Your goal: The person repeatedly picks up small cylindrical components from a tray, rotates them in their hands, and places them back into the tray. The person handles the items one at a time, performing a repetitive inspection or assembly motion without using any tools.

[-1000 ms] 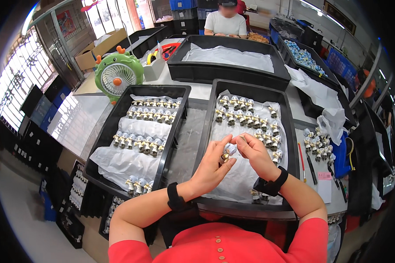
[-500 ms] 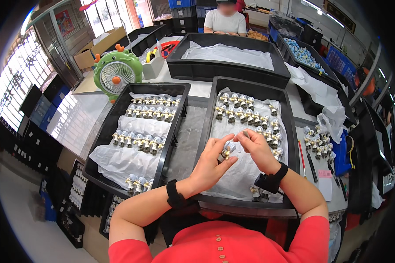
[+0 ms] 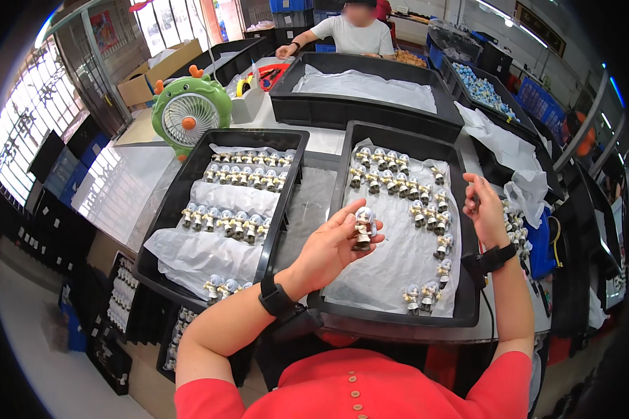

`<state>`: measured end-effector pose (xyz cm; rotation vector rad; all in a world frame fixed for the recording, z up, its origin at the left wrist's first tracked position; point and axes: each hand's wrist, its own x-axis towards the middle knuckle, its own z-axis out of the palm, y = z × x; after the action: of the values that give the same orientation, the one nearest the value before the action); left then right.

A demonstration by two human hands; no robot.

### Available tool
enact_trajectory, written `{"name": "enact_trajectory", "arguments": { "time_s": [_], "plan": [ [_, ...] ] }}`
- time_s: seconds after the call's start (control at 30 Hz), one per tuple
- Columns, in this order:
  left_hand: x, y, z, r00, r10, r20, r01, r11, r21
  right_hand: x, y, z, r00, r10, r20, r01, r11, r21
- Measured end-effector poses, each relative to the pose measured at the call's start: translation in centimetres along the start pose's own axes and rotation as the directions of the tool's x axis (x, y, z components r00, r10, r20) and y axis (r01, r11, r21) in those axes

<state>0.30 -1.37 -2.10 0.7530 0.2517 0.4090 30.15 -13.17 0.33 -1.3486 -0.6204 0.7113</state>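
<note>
Head view, and there the left hand (image 3: 328,250) held a figurine (image 3: 363,227) over the tray (image 3: 469,293), the right hand (image 3: 489,213) hung half-curled at the tray's right edge, its grip unclear, more figurines (image 3: 390,180) lined the tray, fan (image 3: 189,120) stood beyond its far left corner

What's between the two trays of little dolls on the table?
The head view shows a strip of grey surface there, with the left hand stretched across its near part.

No lettering is legible, even on the framed wall sign (image 3: 540,28).
</note>
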Motion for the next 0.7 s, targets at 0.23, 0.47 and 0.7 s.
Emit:
{"name": "enact_trajectory", "arguments": {
  "time_s": [0.23,0.47,0.7],
  "plan": [
    [-0.1,-0.2,0.2,0.999,0.029,0.018,-0.029,1.0,0.006,1.8,1.7,-7.6,0.987,0.146,-0.068,-0.159,0.956,-0.247],
    [-0.3,0.1,0.7,0.999,0.045,-0.002,-0.045,0.999,0.025,3.8,2.9,-12.2,0.98,-0.183,0.084,0.131,0.267,-0.955],
    [-0.2,0.0,0.6,0.994,0.095,-0.044,-0.094,0.995,0.018,0.1,-1.2,2.0,0.882,-0.212,0.42,0.464,0.542,-0.7]
  ]
}}
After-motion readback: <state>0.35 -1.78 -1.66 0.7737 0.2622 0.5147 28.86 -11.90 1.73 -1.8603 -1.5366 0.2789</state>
